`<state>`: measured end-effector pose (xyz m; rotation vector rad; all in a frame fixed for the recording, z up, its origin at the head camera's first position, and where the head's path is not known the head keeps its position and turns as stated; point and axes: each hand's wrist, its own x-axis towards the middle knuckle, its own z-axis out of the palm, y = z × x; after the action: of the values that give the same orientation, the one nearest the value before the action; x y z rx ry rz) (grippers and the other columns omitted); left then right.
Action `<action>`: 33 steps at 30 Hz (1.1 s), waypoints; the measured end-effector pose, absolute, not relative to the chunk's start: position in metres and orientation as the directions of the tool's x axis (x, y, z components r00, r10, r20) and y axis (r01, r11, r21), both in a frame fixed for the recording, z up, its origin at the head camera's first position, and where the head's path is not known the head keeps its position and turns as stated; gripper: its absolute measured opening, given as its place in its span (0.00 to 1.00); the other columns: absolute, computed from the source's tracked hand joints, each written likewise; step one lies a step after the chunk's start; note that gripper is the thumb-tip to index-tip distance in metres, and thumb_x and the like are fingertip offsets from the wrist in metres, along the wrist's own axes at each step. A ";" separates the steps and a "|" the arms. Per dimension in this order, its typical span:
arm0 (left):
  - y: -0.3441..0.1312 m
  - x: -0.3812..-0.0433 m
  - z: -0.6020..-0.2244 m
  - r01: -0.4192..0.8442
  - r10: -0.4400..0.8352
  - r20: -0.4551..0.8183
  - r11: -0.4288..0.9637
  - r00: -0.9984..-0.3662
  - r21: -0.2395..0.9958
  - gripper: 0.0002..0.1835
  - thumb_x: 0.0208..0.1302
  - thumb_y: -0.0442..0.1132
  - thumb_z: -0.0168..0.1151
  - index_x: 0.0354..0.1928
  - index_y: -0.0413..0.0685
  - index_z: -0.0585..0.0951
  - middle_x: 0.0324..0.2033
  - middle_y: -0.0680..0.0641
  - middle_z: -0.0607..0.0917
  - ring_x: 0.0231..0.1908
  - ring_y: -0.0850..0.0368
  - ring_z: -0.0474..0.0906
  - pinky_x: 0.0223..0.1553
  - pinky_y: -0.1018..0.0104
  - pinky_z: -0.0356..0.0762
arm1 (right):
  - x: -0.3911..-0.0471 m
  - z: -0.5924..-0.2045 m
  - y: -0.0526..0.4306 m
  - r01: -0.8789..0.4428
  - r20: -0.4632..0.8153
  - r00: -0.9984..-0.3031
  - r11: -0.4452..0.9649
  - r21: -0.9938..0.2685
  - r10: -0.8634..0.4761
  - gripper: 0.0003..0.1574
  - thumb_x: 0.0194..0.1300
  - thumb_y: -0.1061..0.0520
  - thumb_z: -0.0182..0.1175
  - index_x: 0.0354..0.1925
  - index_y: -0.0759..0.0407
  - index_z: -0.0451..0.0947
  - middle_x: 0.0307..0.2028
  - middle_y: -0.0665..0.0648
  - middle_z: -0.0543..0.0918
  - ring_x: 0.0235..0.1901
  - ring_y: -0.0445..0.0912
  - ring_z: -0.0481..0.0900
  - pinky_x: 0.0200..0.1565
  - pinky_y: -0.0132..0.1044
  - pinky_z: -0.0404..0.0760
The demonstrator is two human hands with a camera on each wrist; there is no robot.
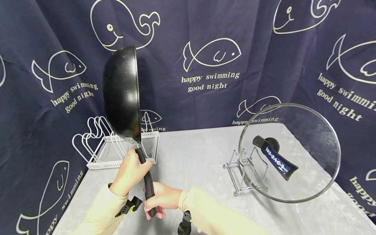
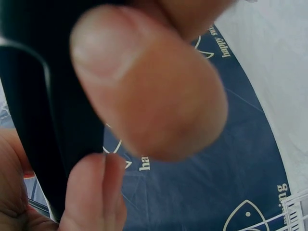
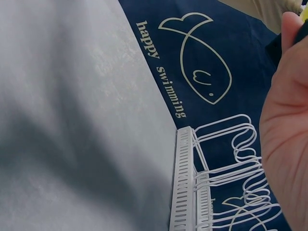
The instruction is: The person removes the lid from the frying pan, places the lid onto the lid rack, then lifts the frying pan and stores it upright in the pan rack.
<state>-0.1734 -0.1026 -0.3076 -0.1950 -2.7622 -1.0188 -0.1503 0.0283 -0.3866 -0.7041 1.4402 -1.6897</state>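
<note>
A black wok [image 1: 121, 91] is held up on its side above the table, its open face toward the right. My left hand [image 1: 132, 169] grips the black handle [image 1: 148, 179] near the bowl. Lower down, my right hand [image 1: 164, 197] holds the same handle close to its end. In the left wrist view a thumb and fingertips lie against the dark handle [image 2: 72, 110]. The right wrist view catches only part of a palm [image 3: 288, 125]. Behind the wok, a white wire rack [image 1: 105, 164] stands on the table; its middle is partly hidden.
A large glass lid [image 1: 311, 150] with a black handle leans upright in a small chrome rack [image 1: 242, 187] on the right. The grey table [image 1: 194, 156] meets a navy curtain [image 1: 205, 107] printed with fish and whales.
</note>
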 end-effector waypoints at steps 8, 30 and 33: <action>-0.105 -0.175 -0.311 0.216 0.080 0.243 0.762 -0.967 0.610 0.14 0.44 0.34 0.59 0.29 0.37 0.64 0.19 0.45 0.69 0.21 0.47 0.69 0.26 0.53 0.69 | -0.150 -0.390 0.027 0.231 -0.092 -0.536 -0.041 -0.972 -0.839 0.10 0.54 0.72 0.48 0.36 0.66 0.60 0.17 0.52 0.77 0.06 0.37 0.67 0.10 0.29 0.65; -0.108 -0.176 -0.318 0.193 0.070 0.218 0.765 -0.973 0.615 0.12 0.44 0.32 0.57 0.29 0.37 0.65 0.18 0.46 0.69 0.20 0.48 0.68 0.24 0.57 0.68 | -0.153 -0.394 0.026 0.243 -0.109 -0.505 -0.020 -0.970 -0.856 0.13 0.55 0.70 0.48 0.38 0.62 0.58 0.17 0.51 0.77 0.07 0.36 0.69 0.11 0.28 0.67; -0.109 -0.177 -0.318 0.193 0.072 0.216 0.765 -0.974 0.615 0.13 0.44 0.33 0.57 0.29 0.36 0.65 0.19 0.45 0.69 0.21 0.47 0.68 0.25 0.56 0.68 | -0.154 -0.393 0.025 0.251 -0.112 -0.503 -0.020 -0.968 -0.857 0.13 0.55 0.71 0.48 0.37 0.60 0.57 0.17 0.52 0.77 0.07 0.36 0.69 0.11 0.28 0.67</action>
<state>-0.1766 -0.1090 -0.3177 -0.2107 -2.7798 -0.9974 -0.1537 0.0252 -0.3928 -0.6779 1.4061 -1.6579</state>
